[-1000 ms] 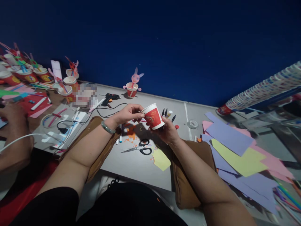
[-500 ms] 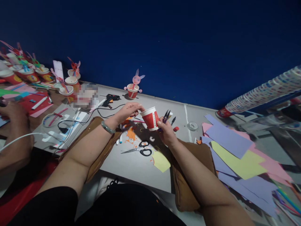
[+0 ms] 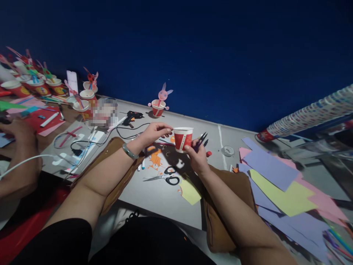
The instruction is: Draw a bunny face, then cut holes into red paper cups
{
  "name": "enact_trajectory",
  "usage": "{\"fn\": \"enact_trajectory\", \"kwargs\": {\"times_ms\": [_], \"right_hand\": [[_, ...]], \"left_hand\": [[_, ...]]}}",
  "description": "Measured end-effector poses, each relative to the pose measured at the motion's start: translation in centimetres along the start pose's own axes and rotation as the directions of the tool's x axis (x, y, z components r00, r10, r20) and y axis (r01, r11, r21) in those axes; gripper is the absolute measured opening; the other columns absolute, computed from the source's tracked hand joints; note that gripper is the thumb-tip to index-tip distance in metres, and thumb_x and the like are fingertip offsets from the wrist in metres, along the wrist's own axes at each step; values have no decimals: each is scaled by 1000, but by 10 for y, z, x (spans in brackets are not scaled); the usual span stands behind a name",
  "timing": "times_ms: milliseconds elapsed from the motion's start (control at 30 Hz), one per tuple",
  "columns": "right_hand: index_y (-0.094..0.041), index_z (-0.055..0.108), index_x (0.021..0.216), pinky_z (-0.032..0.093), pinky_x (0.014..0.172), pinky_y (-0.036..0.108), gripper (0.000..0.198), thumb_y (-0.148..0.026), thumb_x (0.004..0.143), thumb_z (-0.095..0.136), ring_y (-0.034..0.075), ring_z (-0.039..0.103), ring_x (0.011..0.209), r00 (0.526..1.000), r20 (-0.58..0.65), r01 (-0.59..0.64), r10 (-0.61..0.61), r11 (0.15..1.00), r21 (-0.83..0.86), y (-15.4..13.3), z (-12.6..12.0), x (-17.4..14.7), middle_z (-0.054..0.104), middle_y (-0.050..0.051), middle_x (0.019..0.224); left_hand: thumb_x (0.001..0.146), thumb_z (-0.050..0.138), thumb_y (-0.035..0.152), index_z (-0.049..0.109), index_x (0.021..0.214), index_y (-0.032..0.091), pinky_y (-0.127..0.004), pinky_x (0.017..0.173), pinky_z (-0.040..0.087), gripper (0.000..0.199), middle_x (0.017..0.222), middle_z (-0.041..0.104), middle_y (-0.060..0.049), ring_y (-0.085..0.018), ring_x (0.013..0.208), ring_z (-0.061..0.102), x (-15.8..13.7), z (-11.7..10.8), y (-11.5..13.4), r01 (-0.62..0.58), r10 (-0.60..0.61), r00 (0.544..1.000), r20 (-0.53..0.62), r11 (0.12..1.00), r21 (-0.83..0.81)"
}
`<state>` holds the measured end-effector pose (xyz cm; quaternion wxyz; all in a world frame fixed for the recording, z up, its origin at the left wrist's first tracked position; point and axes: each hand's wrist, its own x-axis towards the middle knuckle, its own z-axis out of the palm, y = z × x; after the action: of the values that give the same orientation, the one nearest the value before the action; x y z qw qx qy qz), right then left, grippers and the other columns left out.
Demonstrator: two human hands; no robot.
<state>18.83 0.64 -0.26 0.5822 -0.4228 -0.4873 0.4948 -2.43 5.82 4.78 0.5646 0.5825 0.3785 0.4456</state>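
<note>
A red-and-white paper cup (image 3: 183,141) is held upright above the table in my right hand (image 3: 199,157), the thumb pressed on its lower side. A dark, two-pointed tool with purple on it (image 3: 200,141) sticks up from the same hand; its kind is unclear. Beside the cup's left rim is my left hand (image 3: 158,133), its fingers stretched out and holding nothing visible; whether the fingertips touch the rim is hard to tell. Below lie black-handled scissors (image 3: 165,177), orange paper scraps (image 3: 156,159) and a cut yellow sheet (image 3: 191,191).
A cup with a pink rabbit figure (image 3: 158,108) stands by the wall, near a black glue gun (image 3: 132,117). Brown cushions (image 3: 228,206) lie under my forearms. Coloured paper (image 3: 275,165) and stacked cups (image 3: 309,114) are right. Another person's arm (image 3: 23,158) is left.
The cup has turned from tilted to upright and shifted slightly right. My left hand has drawn back from inside the rim to beside it. The view has shifted a little.
</note>
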Motion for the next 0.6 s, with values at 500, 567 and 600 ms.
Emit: {"fn": "enact_trajectory", "kwargs": {"times_ms": [500, 567, 600], "right_hand": [[-24, 45, 91, 41, 63, 31, 45, -40, 68, 80, 15, 43, 68, 928, 34, 319, -370, 747, -584, -9, 9, -14, 47, -3, 79], [-24, 47, 94, 41, 63, 31, 46, -40, 68, 81, 15, 44, 68, 931, 45, 321, -363, 749, -579, -9, 9, -15, 48, -3, 79], [-24, 47, 95, 42, 63, 31, 46, -40, 68, 81, 15, 44, 68, 932, 51, 321, -359, 751, -577, -8, 9, -15, 49, -3, 79]], "left_hand": [[49, 95, 25, 58, 118, 15, -34, 96, 48, 78, 117, 66, -11, -21, 106, 64, -19, 40, -9, -45, 50, 998, 45, 993, -109], [50, 94, 24, 58, 115, 15, -33, 94, 49, 75, 113, 67, -10, -20, 103, 65, -20, 41, -9, -28, 30, 999, 22, 993, -111], [51, 94, 24, 58, 114, 14, -32, 92, 50, 73, 111, 67, -9, -20, 101, 65, -19, 41, -8, -10, 13, 1000, 26, 992, -129]]}}
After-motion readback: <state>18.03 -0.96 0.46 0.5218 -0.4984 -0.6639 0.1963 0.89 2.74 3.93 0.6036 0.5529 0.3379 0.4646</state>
